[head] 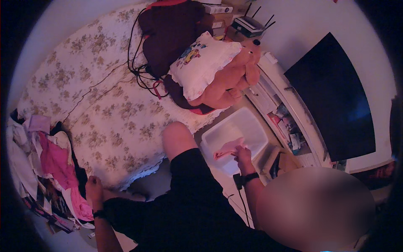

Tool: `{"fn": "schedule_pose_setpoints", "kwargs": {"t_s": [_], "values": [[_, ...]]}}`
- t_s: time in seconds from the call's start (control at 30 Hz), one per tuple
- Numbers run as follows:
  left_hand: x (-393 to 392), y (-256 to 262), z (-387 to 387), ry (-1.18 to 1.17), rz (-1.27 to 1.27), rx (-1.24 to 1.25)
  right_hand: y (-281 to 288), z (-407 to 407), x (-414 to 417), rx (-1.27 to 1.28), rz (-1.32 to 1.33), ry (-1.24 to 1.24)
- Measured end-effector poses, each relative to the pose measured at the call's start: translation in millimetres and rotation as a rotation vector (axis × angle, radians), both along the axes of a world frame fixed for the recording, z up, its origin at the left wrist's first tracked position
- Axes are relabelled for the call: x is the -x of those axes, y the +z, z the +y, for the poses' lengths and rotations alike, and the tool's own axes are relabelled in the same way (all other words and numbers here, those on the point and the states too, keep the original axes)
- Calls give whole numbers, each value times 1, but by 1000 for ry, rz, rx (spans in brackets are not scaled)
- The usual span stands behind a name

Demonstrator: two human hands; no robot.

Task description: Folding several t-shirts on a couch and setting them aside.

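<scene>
My right hand (243, 157) is closed on the edge of a folded pink cloth (229, 148), which it holds over a translucent white plastic bin (259, 129). The bin stands on the floor between the bed and the low cabinet. Beside the pile of clothes on the left, my left hand (94, 189) rests near my leg with its fingers curled; whether it holds anything does not show. A bright pink garment (56, 160) lies on top of the pile, among white and dark clothes.
A floral bedspread (104, 107) covers the bed. At its far end are a dark cushioned seat (171, 34), black cables (137, 71), a white pillow (204, 66) and an orange plush toy (248, 67). A cabinet (296, 113) and a television (337, 104) stand right. Cardboard boxes (285, 162) adjoin the bin.
</scene>
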State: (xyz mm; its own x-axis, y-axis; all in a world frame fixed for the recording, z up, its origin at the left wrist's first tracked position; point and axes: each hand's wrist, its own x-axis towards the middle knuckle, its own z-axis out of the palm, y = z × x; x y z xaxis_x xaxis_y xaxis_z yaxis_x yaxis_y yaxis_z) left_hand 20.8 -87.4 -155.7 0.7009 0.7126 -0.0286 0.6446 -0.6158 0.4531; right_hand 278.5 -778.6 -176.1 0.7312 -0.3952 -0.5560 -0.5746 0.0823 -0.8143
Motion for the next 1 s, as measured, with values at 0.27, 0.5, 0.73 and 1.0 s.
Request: {"fn": "schedule_pose_setpoints", "kwargs": {"t_s": [0.27,0.5,0.73,1.0], "values": [[1,37,-21,49,177,21,-51,-35,-1,-136,44,125],[-10,105,-46,188,349,69,-89,-5,4,-7,182,353],[0,94,-33,233,355,70,43,125,-62,70,-253,640],[43,25,-26,223,-37,120,64,243,-74,322,-748,1154]]}}
